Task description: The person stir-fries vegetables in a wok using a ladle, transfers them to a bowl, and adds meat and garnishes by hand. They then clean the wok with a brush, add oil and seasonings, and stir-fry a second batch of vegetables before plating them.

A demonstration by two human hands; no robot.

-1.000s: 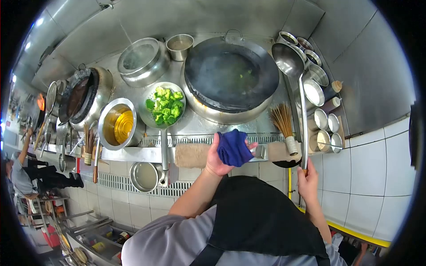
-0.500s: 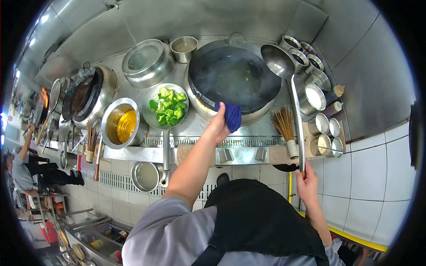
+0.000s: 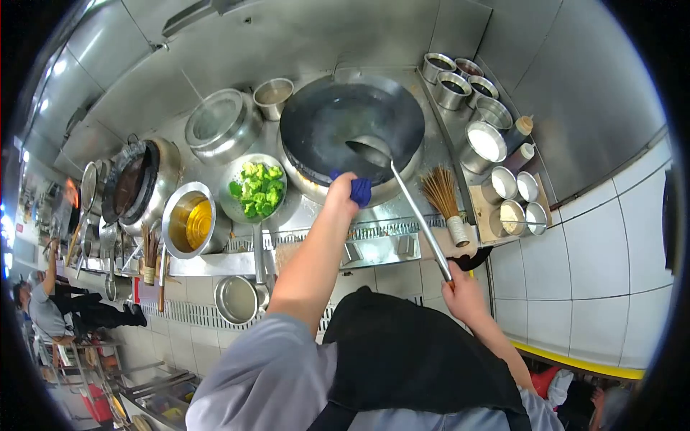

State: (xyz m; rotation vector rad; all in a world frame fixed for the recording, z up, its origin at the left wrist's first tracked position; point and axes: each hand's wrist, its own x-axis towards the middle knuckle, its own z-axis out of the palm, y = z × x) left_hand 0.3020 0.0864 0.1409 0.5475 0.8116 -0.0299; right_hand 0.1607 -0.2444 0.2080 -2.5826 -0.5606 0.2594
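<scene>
My left hand point(image 3: 343, 192) is closed around a blue cloth point(image 3: 361, 192) at the near rim of a large black wok point(image 3: 316, 129); the cloth covers the part of the rim being gripped. In my right hand point(image 3: 465, 294) is the end of a long-handled ladle point(image 3: 417, 207). Its bowl hangs over the right part of the wok, which holds what looks like thin, steaming liquid. Left of the wok, broccoli point(image 3: 256, 189) fills a perforated strainer point(image 3: 231, 208) with its handle toward me.
A steel pot point(image 3: 171, 233) of yellow oil stands left of the strainer. Bamboo brushes point(image 3: 440, 192) lie right of the wok, beside several seasoning containers point(image 3: 484, 146). A saucepan point(image 3: 237, 300) hangs below the counter edge. Another person point(image 3: 54, 305) stands far left.
My right hand has brought the ladle leftward and down, from beside the seasoning containers to over the wok. My left hand stays on the cloth at the rim. The view has shifted slightly.
</scene>
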